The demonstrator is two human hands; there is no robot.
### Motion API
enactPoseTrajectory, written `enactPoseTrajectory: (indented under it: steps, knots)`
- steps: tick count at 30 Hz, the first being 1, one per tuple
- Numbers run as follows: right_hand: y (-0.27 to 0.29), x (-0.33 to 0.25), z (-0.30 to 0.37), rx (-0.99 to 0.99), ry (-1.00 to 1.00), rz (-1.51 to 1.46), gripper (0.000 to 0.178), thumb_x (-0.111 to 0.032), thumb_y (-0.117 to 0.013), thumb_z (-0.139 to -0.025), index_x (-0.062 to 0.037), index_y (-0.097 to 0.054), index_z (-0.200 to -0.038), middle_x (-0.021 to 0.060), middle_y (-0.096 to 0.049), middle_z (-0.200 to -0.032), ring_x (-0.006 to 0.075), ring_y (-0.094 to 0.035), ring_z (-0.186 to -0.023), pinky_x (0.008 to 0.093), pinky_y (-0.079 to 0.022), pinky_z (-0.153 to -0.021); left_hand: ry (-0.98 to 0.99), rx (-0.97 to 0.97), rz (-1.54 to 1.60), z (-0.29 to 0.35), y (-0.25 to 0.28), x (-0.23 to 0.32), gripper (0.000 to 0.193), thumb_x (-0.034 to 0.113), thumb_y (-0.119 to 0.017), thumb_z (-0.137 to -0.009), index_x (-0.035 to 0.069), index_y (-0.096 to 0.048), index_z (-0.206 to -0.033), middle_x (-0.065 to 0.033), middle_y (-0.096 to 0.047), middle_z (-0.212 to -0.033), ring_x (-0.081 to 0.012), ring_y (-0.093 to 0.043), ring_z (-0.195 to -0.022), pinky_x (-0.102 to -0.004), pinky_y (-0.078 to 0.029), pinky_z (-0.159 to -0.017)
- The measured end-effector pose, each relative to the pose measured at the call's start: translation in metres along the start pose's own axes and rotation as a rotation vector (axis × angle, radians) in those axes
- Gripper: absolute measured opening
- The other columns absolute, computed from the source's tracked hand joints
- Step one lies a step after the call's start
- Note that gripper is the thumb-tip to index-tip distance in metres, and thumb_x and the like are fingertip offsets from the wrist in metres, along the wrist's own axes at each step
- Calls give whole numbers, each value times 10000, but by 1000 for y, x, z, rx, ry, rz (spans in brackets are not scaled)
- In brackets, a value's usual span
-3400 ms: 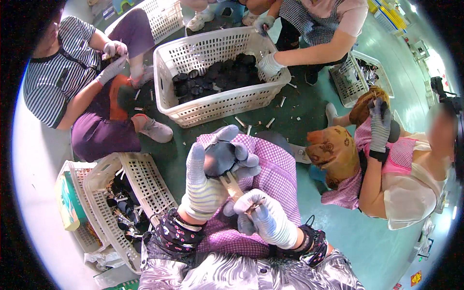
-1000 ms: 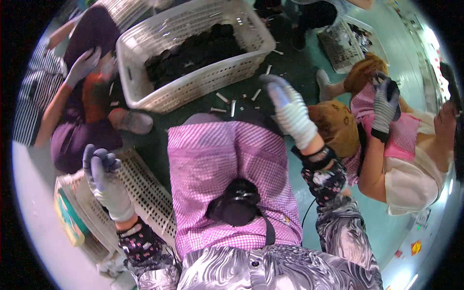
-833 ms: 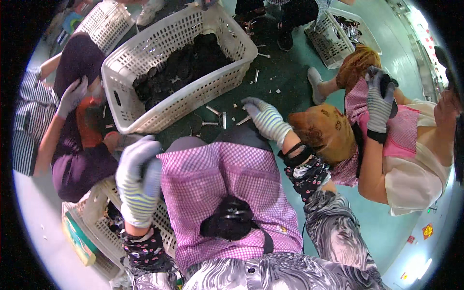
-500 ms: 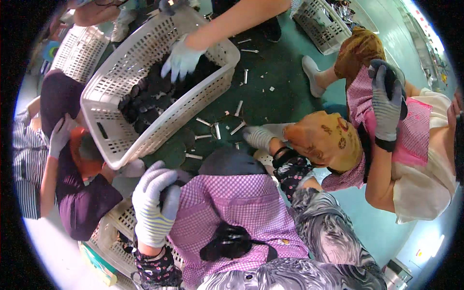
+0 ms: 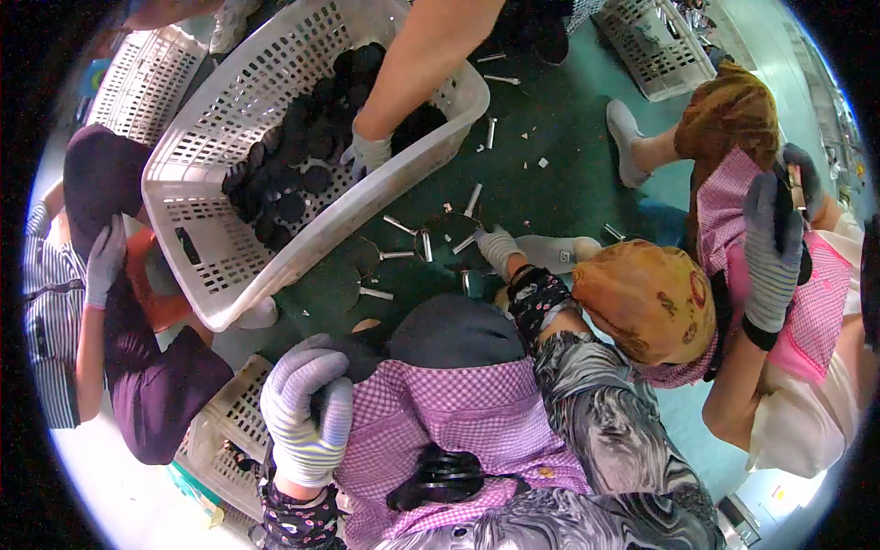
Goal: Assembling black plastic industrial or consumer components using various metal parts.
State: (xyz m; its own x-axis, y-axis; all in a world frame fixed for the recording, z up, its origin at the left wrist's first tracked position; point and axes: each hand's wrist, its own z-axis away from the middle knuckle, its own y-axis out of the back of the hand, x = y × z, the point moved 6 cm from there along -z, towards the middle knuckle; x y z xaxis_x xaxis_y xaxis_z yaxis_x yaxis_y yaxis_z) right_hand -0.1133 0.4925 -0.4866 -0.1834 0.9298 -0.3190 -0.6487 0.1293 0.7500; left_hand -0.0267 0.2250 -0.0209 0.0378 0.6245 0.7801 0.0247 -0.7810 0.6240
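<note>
Where a slim silvery stick [image 5: 465, 245] lies on green floor [image 5: 573, 197] beside the striped-gloved right hand [image 5: 500, 252], pinch lightly; I cannot tell what its grip or the curled, gloved left hand [image 5: 309, 412] holds.

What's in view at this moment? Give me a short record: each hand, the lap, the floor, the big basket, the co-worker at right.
Left hand: gloved, fingers curled, beside the apron; anything inside is hidden
Right hand: gloved, low by the silver pieces; contact unclear
Lap: black item on the pink checked apron
Floor: silver pieces scattered, small scraps among them
Big basket: white; black discs inside, a co-worker's hand in it
Co-worker at right: striped glove raised
</note>
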Motion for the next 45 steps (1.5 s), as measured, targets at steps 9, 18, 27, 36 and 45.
enactPoseTrajectory:
  steps: [9,18,27,36,45]
  knots:
    - [48,-38,53,-55,-550,-420,569,-452,-544,-769,-11,-552,-1128,212,-527,-1172,341,-489,-1108,366,-393,-926,24,14,-52,11,9,-9,216,-17,-593,-661,42,-576,-868,-122,-592,-851,-314,-599,-851,-371,-474,-750]
    - [118,-52,87,442,-413,-531,488,-410,-637,-710,-39,-618,-1027,151,-637,-972,291,-597,-925,344,-451,-797,7,42,-58,12,10,-9,220,-14,-595,-667,45,-589,-878,-133,-595,-885,-304,-600,-870,-360,-472,-752]
    - [228,-117,156,768,60,-707,200,-175,-642,-790,-9,-621,-899,63,-624,-740,106,-563,-655,264,-453,-612,-97,108,-35,13,16,1,186,-6,-615,-703,32,-620,-885,-143,-618,-883,-259,-618,-787,-300,-486,-698]
    - [301,-165,251,689,286,-1834,243,-199,-553,-830,-72,-550,-1037,43,-559,-919,194,-559,-844,317,-451,-785,-226,280,-135,33,29,14,205,-1,-634,-676,46,-630,-876,-130,-622,-860,-283,-615,-805,-334,-493,-724]
    - [270,-204,321,-60,211,-2490,349,-125,-494,-818,-30,-463,-1153,140,-535,-1062,244,-546,-909,421,-417,-909,-483,-282,-159,108,-5,70,342,191,-699,-585,119,-607,-907,-35,-577,-830,-287,-558,-956,-452,-427,-891]
